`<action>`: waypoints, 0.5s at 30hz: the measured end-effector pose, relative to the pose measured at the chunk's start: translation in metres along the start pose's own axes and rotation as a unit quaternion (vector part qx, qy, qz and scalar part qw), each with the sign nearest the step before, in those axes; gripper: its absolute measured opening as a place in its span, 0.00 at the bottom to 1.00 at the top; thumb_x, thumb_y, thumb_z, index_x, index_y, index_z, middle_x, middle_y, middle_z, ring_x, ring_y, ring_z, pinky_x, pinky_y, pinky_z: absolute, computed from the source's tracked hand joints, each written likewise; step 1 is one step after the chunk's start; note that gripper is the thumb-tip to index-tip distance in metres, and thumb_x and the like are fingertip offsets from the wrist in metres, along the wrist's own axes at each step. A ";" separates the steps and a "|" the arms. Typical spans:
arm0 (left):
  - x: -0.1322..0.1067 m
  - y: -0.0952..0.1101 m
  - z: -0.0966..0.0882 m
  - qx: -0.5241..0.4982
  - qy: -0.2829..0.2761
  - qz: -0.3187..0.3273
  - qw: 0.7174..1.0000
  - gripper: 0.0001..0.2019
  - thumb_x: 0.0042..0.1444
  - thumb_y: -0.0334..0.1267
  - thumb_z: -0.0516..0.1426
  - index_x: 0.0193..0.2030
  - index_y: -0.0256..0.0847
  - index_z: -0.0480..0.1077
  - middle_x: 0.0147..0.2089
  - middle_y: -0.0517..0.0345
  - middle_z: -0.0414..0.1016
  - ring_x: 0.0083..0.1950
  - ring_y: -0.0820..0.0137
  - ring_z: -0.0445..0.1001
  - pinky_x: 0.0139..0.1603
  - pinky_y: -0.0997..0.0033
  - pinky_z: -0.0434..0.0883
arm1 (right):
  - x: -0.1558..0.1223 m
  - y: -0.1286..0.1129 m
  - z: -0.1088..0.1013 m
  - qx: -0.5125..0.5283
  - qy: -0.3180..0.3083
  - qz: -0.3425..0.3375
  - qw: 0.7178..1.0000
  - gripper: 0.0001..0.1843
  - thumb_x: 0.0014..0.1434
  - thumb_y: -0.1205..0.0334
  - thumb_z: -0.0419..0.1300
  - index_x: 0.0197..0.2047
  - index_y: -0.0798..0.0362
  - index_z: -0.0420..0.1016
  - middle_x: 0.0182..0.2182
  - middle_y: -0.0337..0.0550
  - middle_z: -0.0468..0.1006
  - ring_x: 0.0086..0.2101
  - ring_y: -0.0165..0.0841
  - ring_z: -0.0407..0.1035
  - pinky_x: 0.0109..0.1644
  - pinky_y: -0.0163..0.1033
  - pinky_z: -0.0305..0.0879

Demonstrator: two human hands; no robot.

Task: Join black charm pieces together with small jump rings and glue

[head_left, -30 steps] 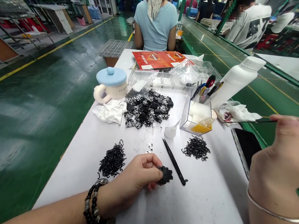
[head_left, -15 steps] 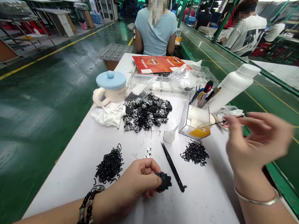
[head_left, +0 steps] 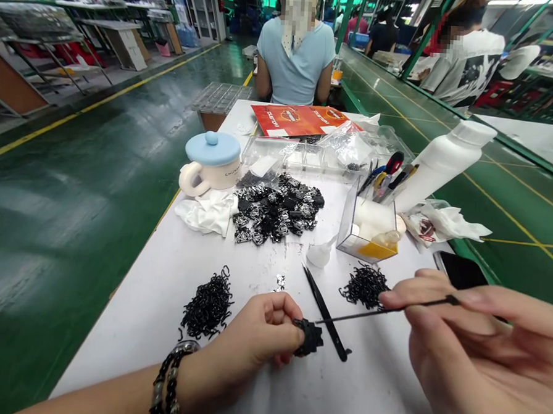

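Steadily, the left hand's closed fingers are firmly pinching a black part, presenting it to a thin pick held lightly between the right hand's fingertips.

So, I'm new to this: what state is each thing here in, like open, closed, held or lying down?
Left hand: closed around a black cluster of small parts.
Right hand: pinching a thin black stick, tip at the cluster.
Tweezers: lying flat, closed.
Mug: blue lid on.
White bottle: tilted, cap on.
Phone: lying flat, screen dark.
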State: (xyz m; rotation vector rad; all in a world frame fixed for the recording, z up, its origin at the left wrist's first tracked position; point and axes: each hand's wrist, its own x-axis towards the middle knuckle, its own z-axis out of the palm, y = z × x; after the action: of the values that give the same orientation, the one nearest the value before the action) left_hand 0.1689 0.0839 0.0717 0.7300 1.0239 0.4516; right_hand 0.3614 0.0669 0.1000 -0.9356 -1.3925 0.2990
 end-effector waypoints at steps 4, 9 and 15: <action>0.001 0.001 0.000 0.004 -0.006 -0.001 1.000 0.08 0.36 0.30 0.56 0.27 0.37 0.64 0.18 0.68 0.63 0.19 0.82 0.57 0.20 0.80 0.55 | -0.002 0.000 0.011 0.033 -0.032 -0.045 0.998 0.23 0.47 0.83 0.59 0.45 0.53 0.68 0.26 0.36 0.76 0.27 0.36 0.74 0.35 0.47 0.72; 0.001 0.002 0.000 -0.002 -0.017 0.005 1.000 0.08 0.35 0.29 0.55 0.27 0.37 0.64 0.15 0.70 0.60 0.17 0.82 0.55 0.20 0.80 0.56 | -0.001 0.003 0.010 0.043 -0.070 -0.057 0.995 0.26 0.46 0.84 0.59 0.47 0.54 0.67 0.29 0.37 0.77 0.30 0.38 0.75 0.38 0.50 0.72; 0.001 0.001 -0.001 -0.002 -0.018 0.004 1.000 0.09 0.36 0.29 0.56 0.28 0.37 0.63 0.16 0.70 0.61 0.18 0.82 0.57 0.20 0.80 0.56 | -0.003 0.004 0.009 0.058 -0.063 -0.060 0.995 0.27 0.45 0.87 0.58 0.47 0.56 0.67 0.30 0.37 0.76 0.32 0.37 0.74 0.39 0.48 0.73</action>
State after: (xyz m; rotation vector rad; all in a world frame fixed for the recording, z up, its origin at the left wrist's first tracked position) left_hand 0.1687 0.0853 0.0720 0.7361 0.9854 0.4458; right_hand 0.3536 0.0708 0.0948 -0.7448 -1.5241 0.3505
